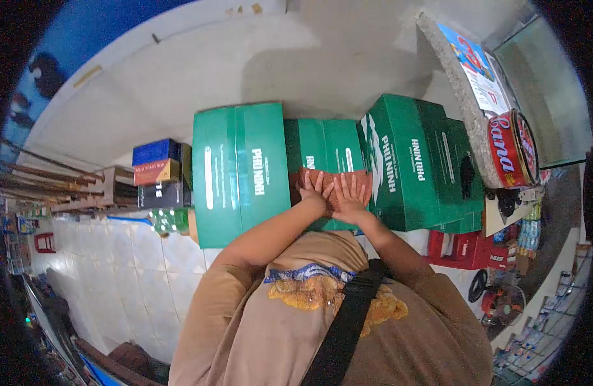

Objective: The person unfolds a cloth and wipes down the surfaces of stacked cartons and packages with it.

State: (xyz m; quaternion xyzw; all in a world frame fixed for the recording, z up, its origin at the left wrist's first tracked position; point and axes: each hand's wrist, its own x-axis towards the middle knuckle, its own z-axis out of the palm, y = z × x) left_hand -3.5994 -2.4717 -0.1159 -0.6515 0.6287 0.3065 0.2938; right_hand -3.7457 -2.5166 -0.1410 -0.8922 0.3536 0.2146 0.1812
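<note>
Tan shirt cloth (238,328) lies nearest me, with a black strap (348,315) slanting over it. Past its upper edge, my left hand (314,190) and right hand (349,201) rest palms down, side by side, fingers spread wide, pressed on a brown cardboard panel (368,185) rather than closed round anything. That panel lies at the middle green box (335,141), between the left green carton (241,174) and the right green carton (399,167), so side room for my hands is narrow; whether it is a flap of that box I cannot tell. Wider space opens left, where the tiled floor (132,264) runs beyond the left carton's lower corner toward a red stool (44,242). Both outer cartons show me printed faces, hiding whatever is inside. Beside the left carton's outer edge are a stack of smaller boxes (158,193) and green-tinted plastic bottles (171,220). Under the right carton's lower edge, a red crate (467,249) shows partly. At the rough ledge's (445,64) near end is a red tin (502,153), near a glass panel (544,90).
</note>
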